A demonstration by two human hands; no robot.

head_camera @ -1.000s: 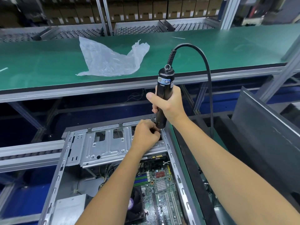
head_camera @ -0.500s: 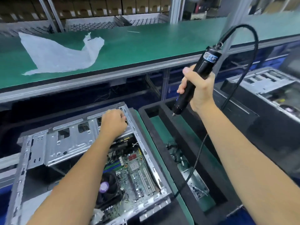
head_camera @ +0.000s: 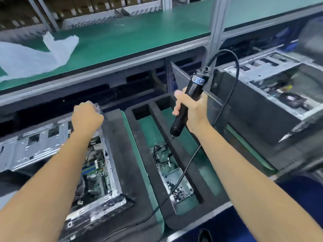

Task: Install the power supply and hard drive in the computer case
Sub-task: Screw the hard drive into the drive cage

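From my head camera I look down at my two bare arms, both stretched forward. My landmark is the computer case [head_camera: 57, 154], the open metal box lying low on the left.

My left arm reaches straight out over the computer case. My left hand [head_camera: 86, 117] sits at its far right corner, knuckles up, fingers curled down onto the metal edge there. The picture is blurry at that spot, so I cannot tell if this grip is really clenched on the edge or only resting on it.

My right arm reaches out to the right of the computer case. My right hand [head_camera: 191, 110] is up in the air with its grip wrapped tight around a black electric screwdriver [head_camera: 186, 105]. The tool is tilted, with its tip pointing down and toward the case. Its black cable [head_camera: 230, 81] loops up from the top end, then drops down past my wrist.

Just to the right of the computer case lies a black foam tray [head_camera: 174, 145] with long green slots. The screwdriver tip hangs above it. A small metal box of screws [head_camera: 176, 187] sits in one slot.

Behind the case is a green table [head_camera: 139, 35] with a white plastic bag [head_camera: 35, 56] on it. Far to the right of the computer case stands a second case [head_camera: 279, 95].
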